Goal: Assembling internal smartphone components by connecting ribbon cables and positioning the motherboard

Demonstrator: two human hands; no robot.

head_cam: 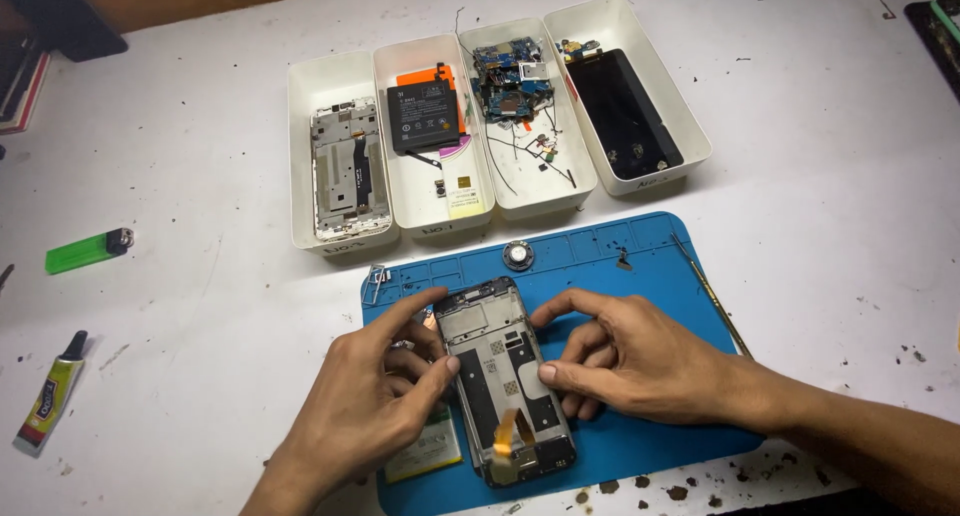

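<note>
Blue mat (640, 251) part hidden; hands grip phone frame (505, 361).

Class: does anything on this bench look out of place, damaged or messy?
Yes. Dark crumbs and specks litter the white table beside the blue mat. Thin loose wires trail over one white tray. The opened phone lies askew between both hands.
</note>
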